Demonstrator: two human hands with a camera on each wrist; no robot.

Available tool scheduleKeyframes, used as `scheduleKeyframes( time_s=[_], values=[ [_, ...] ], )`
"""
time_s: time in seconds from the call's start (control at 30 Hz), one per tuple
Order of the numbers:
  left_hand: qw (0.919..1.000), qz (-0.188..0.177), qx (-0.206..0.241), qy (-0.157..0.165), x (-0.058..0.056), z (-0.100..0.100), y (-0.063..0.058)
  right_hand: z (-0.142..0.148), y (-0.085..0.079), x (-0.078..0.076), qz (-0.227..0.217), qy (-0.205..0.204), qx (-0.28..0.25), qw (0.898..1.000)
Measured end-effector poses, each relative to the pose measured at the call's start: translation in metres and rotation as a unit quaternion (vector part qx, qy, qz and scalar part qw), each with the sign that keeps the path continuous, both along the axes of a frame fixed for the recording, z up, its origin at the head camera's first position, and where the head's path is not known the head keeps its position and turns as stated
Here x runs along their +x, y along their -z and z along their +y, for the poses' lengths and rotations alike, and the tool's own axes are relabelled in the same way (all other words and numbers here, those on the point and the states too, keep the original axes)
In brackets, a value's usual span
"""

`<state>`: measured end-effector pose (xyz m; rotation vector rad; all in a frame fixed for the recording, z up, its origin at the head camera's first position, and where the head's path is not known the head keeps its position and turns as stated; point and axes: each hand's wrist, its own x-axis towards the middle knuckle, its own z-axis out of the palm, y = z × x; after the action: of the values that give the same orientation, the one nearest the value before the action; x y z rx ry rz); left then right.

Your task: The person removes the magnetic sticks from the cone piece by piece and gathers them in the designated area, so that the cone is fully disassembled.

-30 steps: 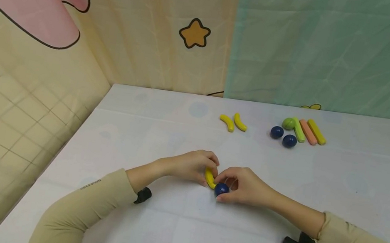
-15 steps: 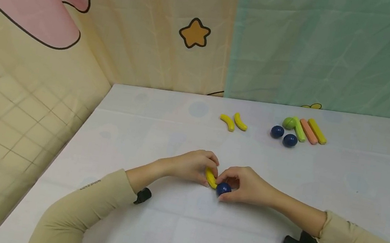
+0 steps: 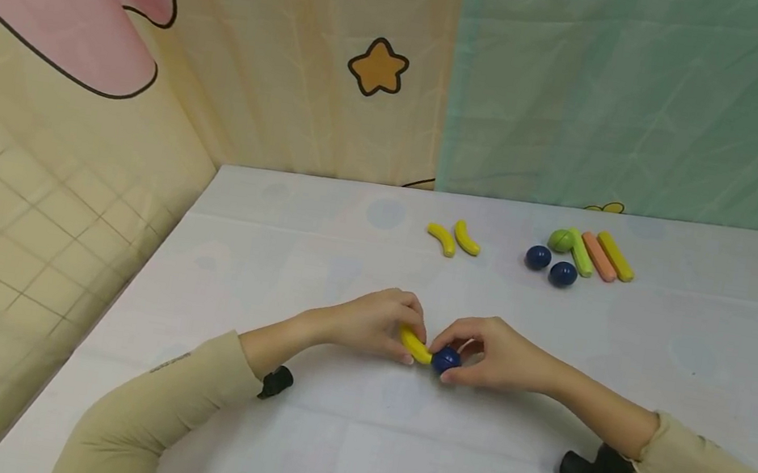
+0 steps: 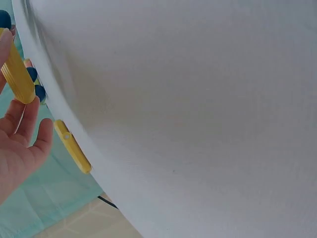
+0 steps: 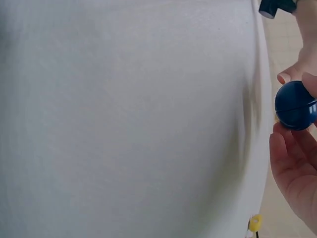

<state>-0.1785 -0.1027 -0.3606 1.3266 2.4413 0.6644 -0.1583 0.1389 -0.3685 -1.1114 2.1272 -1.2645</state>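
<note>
Near the middle of the white table, my left hand [image 3: 381, 323] pinches a small yellow toy banana [image 3: 416, 347] between thumb and fingers. My right hand [image 3: 504, 355] grips a dark blue ball [image 3: 446, 360] just to its right. In the head view the banana's lower right end meets the ball's left side; whether they are joined I cannot tell. Ridges show along the yellow banana [image 4: 19, 74] in the left wrist view. Seen from the right wrist, the blue ball [image 5: 294, 106] has a seam around it and sits between thumb and fingertips.
Two more yellow toy bananas [image 3: 441, 239] lie at the back of the table [image 3: 288, 452]. Farther right are a green ball [image 3: 560, 241], two dark blue balls [image 3: 563, 275], and green, orange [image 3: 599, 257] and yellow sticks side by side. Printed curtains hang behind and at the left.
The right hand has shifted right and slightly away with the blue ball. The banana in the left hand has turned, its right end swinging right and up.
</note>
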Motion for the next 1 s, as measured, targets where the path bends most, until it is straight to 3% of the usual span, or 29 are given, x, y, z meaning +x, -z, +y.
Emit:
scheduleKeyframes(
  time_s=[0.13, 0.3, 0.57, 1.0],
  values=[
    [0.9998, -0.011, 0.017, -0.004, 0.0, -0.001, -0.005, 0.005, -0.007, -0.004, 0.007, -0.013, -0.01, 1.0],
    [0.9978, -0.051, 0.042, -0.008, -0.001, -0.002, -0.01, 0.01, -0.016, -0.007, 0.014, -0.019, -0.025, 0.999],
    [0.9924, -0.092, 0.082, 0.011, 0.0, -0.002, -0.021, 0.014, -0.029, -0.006, 0.02, -0.027, -0.038, 0.999],
    [0.9903, -0.089, 0.099, 0.039, 0.009, 0.001, -0.036, 0.019, -0.041, 0.001, 0.062, -0.048, -0.055, 0.995]
  ],
)
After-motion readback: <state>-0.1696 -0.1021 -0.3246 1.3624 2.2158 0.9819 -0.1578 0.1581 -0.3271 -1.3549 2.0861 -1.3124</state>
